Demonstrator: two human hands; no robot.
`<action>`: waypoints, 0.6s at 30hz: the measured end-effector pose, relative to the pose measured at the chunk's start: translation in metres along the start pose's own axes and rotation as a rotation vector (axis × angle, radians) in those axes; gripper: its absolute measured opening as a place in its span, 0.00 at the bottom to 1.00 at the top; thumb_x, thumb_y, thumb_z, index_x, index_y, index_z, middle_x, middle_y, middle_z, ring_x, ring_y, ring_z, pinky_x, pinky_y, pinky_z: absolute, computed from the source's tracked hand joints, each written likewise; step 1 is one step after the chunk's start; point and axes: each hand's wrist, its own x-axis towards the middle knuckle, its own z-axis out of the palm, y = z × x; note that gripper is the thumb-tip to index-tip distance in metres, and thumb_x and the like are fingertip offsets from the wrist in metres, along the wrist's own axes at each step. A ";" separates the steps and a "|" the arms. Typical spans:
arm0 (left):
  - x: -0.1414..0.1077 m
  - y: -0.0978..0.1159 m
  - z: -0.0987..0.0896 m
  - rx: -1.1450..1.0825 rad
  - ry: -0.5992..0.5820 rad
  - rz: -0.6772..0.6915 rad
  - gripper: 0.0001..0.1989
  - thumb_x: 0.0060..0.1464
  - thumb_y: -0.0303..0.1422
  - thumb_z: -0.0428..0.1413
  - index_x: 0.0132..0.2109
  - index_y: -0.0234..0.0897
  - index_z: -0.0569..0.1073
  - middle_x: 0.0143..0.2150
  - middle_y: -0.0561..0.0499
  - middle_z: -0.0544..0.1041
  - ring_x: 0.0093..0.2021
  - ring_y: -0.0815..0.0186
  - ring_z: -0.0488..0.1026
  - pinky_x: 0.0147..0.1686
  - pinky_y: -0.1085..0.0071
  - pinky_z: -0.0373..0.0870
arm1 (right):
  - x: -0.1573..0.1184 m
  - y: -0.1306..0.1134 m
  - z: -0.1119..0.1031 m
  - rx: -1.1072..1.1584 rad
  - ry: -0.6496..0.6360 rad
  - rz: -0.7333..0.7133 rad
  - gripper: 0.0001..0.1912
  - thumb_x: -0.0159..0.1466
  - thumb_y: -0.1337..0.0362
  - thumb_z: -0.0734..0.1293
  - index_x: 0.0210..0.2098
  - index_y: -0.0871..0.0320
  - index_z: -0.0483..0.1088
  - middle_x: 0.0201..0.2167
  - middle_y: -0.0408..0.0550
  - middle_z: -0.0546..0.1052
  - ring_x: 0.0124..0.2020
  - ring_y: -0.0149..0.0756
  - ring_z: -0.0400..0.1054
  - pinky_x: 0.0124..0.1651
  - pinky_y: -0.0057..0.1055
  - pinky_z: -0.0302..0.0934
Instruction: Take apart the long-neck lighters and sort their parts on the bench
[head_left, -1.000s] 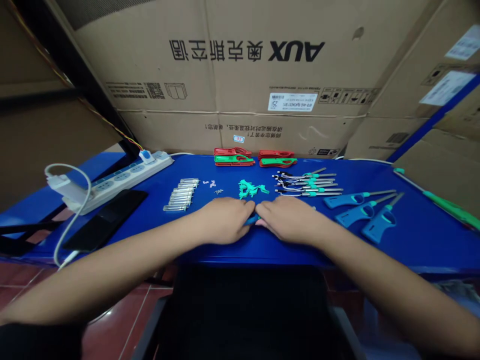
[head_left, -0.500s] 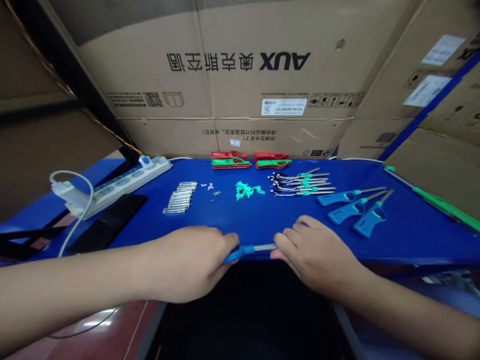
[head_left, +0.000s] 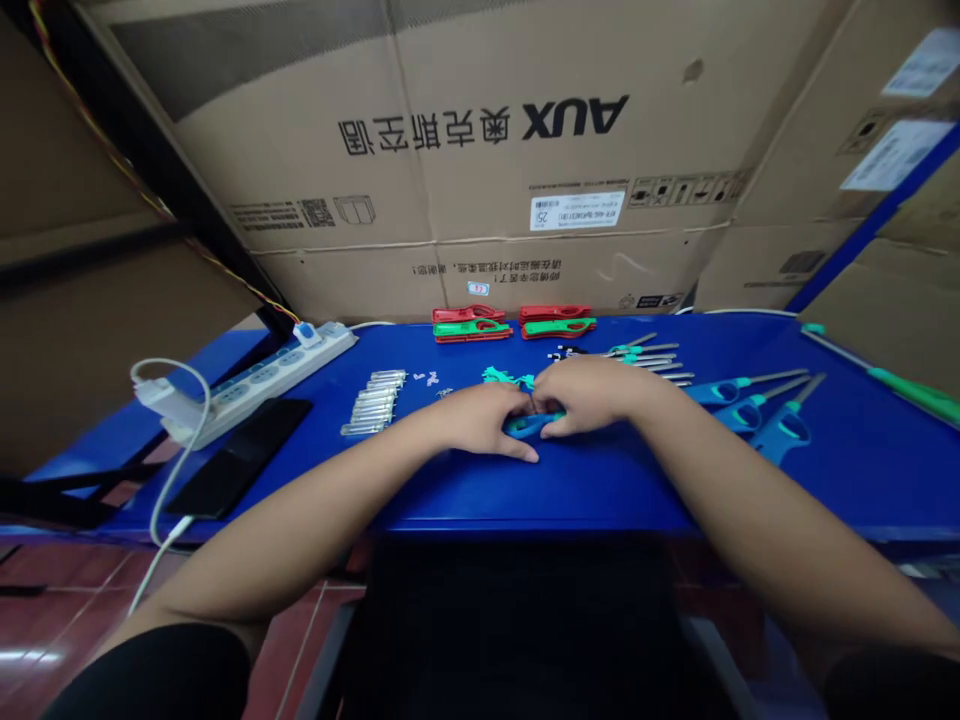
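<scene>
Cardboard wall, red tiled floor.

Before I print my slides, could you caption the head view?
Left hand and right hand at a blue handle over a blue table, red and green casings beyond.

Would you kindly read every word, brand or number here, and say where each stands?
"AUX", upside down on the cardboard panel
"奥克斯空调", on the same panel
"25", on its white label
Too small or blurred: fine print, small sticker, right-hand labels
</scene>
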 end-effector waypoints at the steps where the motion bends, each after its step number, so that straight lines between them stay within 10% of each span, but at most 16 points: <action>1: -0.004 -0.004 -0.003 -0.022 -0.008 0.016 0.27 0.51 0.49 0.65 0.50 0.35 0.74 0.44 0.46 0.77 0.44 0.58 0.74 0.43 0.66 0.69 | -0.002 0.000 0.003 0.026 0.046 -0.048 0.14 0.58 0.52 0.72 0.36 0.55 0.76 0.34 0.47 0.79 0.35 0.39 0.70 0.33 0.31 0.52; 10: -0.040 -0.030 -0.030 -0.021 -0.187 -0.106 0.28 0.46 0.45 0.68 0.52 0.38 0.74 0.41 0.51 0.77 0.37 0.64 0.73 0.36 0.72 0.66 | -0.007 -0.018 0.024 -0.009 0.330 -0.359 0.12 0.68 0.59 0.64 0.43 0.56 0.78 0.36 0.48 0.77 0.38 0.36 0.69 0.43 0.33 0.57; 18: -0.032 -0.036 -0.023 -0.062 -0.163 0.014 0.20 0.48 0.39 0.67 0.47 0.37 0.76 0.36 0.53 0.76 0.33 0.67 0.71 0.32 0.75 0.63 | -0.001 -0.040 0.024 -0.123 0.152 -0.349 0.10 0.66 0.66 0.63 0.34 0.59 0.77 0.32 0.47 0.74 0.32 0.33 0.65 0.34 0.31 0.54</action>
